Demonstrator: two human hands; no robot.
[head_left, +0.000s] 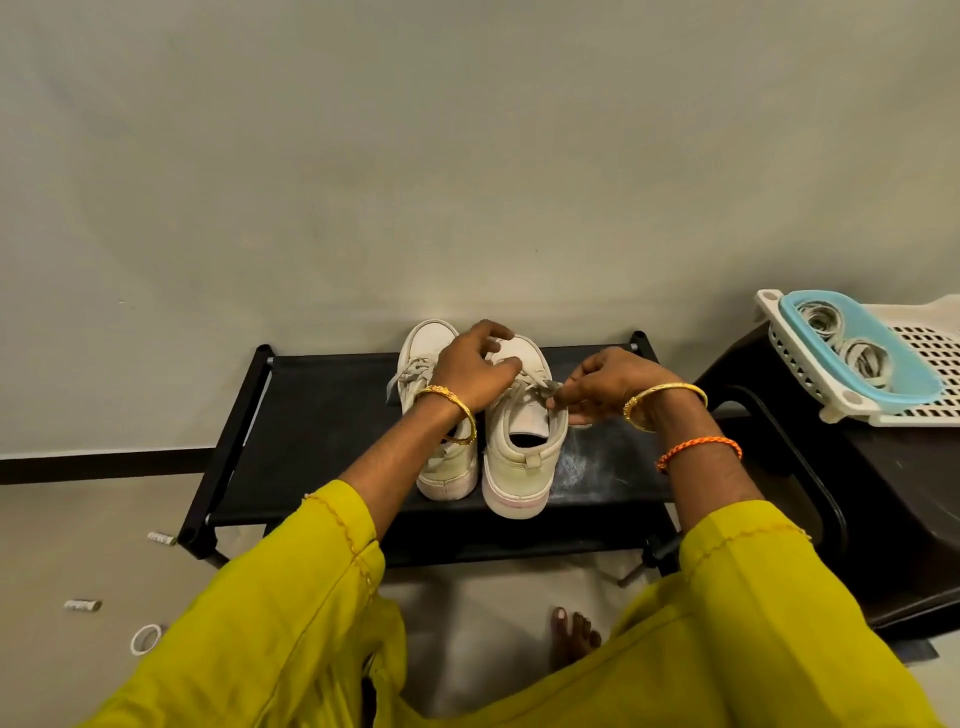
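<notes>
Sneaker (522, 457): white, smooth, rounded toe, beneath both hands on black rack (322, 415)
Left hand (475, 366): curled round toe
Right hand (608, 384): pinching flat grey lace (535, 387)

Pair of sneakers (519, 457): off-white upper, smooth and matt, probably synthetic leather, with scuffed rubbery soles; laces (540, 387) are flat woven cloth. Rack shelf (322, 415): black matt fabric with dusty whitish smears. Basket (924, 358) is perforated hard plastic; bangles (670, 389) are glossy gold-coloured metal.
</notes>
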